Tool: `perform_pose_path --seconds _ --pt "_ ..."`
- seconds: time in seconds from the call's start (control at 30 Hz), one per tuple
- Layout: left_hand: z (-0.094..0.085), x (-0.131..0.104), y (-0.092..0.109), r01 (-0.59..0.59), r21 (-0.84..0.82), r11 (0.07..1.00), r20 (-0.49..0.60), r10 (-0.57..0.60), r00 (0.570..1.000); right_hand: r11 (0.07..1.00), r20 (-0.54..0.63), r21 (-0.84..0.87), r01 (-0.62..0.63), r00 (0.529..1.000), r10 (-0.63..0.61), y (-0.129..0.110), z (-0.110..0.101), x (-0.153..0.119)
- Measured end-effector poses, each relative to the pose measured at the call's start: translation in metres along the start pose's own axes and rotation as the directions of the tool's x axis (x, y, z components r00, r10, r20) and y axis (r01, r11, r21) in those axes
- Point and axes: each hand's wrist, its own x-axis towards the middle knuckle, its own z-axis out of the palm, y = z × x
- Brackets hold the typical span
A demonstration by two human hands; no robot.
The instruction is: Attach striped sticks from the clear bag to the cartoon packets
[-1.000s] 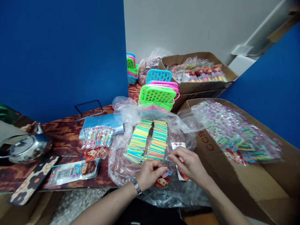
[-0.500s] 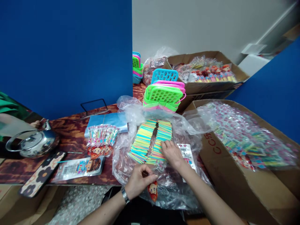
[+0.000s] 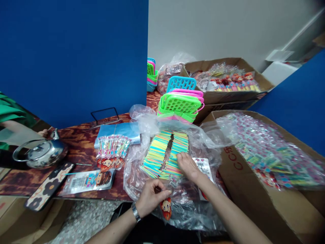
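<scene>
My left hand (image 3: pixel 153 198) pinches a small packet with a red-haired cartoon head (image 3: pixel 166 208), which hangs below the thumb. My right hand (image 3: pixel 188 166) has its fingers curled down onto the right-hand row of thin coloured plastic sticks (image 3: pixel 179 149); which sticks the fingertips hold is hidden. A second row of yellow, blue and orange sticks (image 3: pixel 154 156) lies alongside on the left. Both rows rest in an opened clear plastic bag (image 3: pixel 133 173). Beneath my right wrist is a white printed packet (image 3: pixel 204 167), partly covered.
Filled clear packets (image 3: pixel 111 152) lie fanned on a blue sheet (image 3: pixel 133 132). A printed pouch (image 3: pixel 88 181), flowered case (image 3: pixel 50 186) and kettle (image 3: pixel 45 154) are left. Behind stand stacked plastic baskets (image 3: pixel 180 101). Cartons (image 3: pixel 236 166) of packets stand right. Another person's hand (image 3: pixel 43 133) shows far left.
The whole view has shifted slightly, so things sit a little further right. My left hand still holds the cartoon packet, and my right hand stays at the sticks.
</scene>
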Motion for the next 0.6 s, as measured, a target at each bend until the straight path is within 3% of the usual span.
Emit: perform_pose_path --seconds 0.6 --pt "0.0 0.0 0.006 0.023 -0.03 0.999 0.005 -0.022 1.0 0.992 -0.007 0.107 -0.072 0.997 0.073 0.009 -0.01 -0.002"
